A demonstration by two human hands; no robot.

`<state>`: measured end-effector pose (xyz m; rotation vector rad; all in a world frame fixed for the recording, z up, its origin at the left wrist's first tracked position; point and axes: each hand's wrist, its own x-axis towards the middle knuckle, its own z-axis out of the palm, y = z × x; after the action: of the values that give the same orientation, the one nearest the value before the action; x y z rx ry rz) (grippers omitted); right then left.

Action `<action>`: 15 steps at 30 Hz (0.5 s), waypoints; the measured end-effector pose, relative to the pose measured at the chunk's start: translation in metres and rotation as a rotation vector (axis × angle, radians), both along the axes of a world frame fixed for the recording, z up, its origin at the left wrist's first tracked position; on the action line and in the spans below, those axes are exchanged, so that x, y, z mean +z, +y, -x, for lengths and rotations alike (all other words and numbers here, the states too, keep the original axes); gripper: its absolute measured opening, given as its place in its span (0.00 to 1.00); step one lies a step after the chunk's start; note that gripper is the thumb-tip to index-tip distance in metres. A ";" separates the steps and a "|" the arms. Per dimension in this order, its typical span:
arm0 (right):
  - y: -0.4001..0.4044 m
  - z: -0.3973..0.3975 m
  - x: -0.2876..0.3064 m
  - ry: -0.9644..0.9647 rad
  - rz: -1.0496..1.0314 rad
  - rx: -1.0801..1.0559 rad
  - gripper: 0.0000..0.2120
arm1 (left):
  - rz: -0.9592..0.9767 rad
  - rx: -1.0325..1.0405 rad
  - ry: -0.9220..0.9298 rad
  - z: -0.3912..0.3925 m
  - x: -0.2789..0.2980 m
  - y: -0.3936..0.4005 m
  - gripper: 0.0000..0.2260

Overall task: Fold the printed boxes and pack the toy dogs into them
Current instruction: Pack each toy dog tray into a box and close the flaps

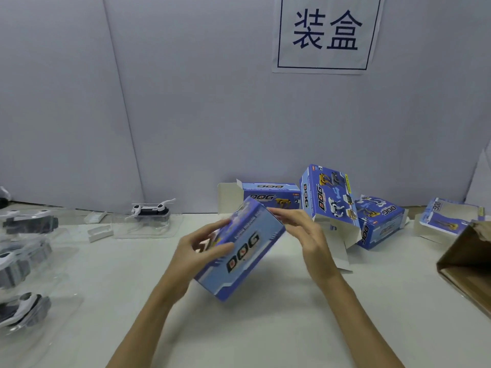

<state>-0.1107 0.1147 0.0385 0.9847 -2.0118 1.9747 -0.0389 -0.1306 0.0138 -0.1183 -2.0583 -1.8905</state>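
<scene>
I count five printed blue boxes and five toy dogs in clear plastic trays. One box (240,252) is lifted above the white table (265,328), tilted, its "DOG" side facing me, between my two hands. My left hand (198,252) grips its left end, thumb curled over the top face and fingers wrapped behind. My right hand (305,235) is relaxed with nearly straight fingers, its fingertips touching the box's far right corner. Four more boxes sit along the back wall on my right: one lying flat (268,195), one standing with open flaps (328,197), one leaning beside it (380,221), one open farther right (446,216). One dog (148,209) rests at back left; four dogs (24,264) line the left edge. A brown carton (467,264) sits at the right.
</scene>
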 end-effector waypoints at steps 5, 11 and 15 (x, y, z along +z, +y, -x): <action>-0.006 -0.014 0.009 0.067 -0.130 0.204 0.36 | -0.196 -0.175 -0.189 -0.006 0.011 -0.009 0.30; -0.013 -0.014 -0.002 0.129 -0.287 0.069 0.31 | -0.515 -0.192 -0.357 -0.011 0.004 -0.020 0.36; -0.013 -0.003 -0.010 0.143 -0.440 -0.214 0.23 | -0.776 -0.232 -0.327 -0.004 -0.001 -0.016 0.39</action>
<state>-0.1078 0.1019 0.0281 0.9069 -2.4035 1.3441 -0.0345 -0.1463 0.0126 0.1605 -1.3648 -2.8667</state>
